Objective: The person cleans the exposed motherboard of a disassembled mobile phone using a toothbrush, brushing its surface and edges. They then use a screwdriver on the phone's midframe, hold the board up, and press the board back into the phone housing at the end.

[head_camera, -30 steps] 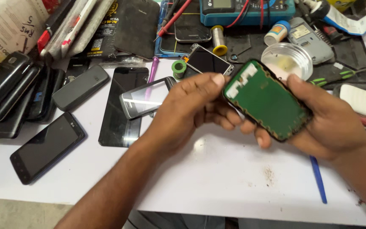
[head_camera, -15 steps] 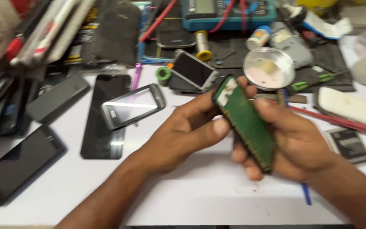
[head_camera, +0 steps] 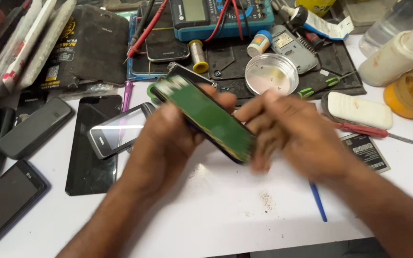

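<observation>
Left hand [head_camera: 168,138] and right hand [head_camera: 292,136] gripping green-backed phone [head_camera: 206,117]; long axis diagonal, upper-left to lower-right

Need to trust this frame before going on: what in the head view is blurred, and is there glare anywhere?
Head view: both hands, left hand and right hand, and the green circuit board are motion-smeared; the round metal dish stays sharp; soft glare on the touchscreen phone.
</observation>
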A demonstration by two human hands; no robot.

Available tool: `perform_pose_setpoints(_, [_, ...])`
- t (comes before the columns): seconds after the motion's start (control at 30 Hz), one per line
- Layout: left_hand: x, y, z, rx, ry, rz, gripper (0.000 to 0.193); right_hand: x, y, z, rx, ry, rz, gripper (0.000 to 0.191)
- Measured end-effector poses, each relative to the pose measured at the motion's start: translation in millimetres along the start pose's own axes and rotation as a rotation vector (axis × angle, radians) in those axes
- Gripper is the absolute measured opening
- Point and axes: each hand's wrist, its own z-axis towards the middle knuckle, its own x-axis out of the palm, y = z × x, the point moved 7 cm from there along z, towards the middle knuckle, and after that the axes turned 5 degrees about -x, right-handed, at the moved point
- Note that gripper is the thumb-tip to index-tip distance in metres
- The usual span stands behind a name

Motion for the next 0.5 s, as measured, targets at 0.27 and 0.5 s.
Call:
perform_pose_setpoints(0.27, [-34,-43,-15,0.174,-0.208,-0.102,0.065,-74,80,-15,-0.452,-0.527,-0.57,0.016])
perform_pose_setpoints(0.5, [-57,-57,-21,0.252,-0.261,-0.191,0.065,-14,65,-1,-0.524,-0.149,-1.146,0.023])
